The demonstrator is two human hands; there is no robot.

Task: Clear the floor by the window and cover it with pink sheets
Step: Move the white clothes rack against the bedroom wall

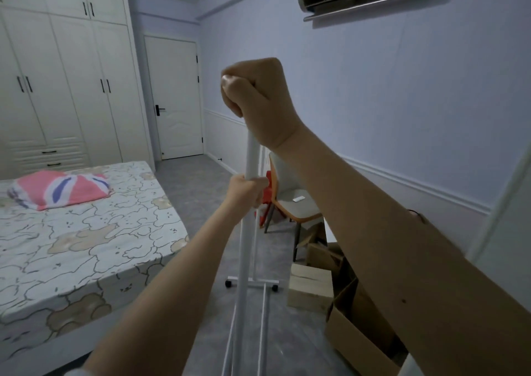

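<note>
A white metal clothes rack [249, 157] on small black wheels stands on the grey floor in front of me, its upright pole rising through the middle of the view. My right hand [257, 102] grips the top of the pole in a fist. Lower down, my left hand [247, 188] is wrapped around the same pole. The rack's base bars [253, 285] run along the floor toward me. No pink sheets are visible on the floor.
A bed [86, 246] with a patterned cover and a pink pillow [61, 188] fills the left. Open cardboard boxes [311, 289] lie on the floor at right, beside an orange chair [296, 200]. A wardrobe [63, 88] and a door [178, 96] stand behind.
</note>
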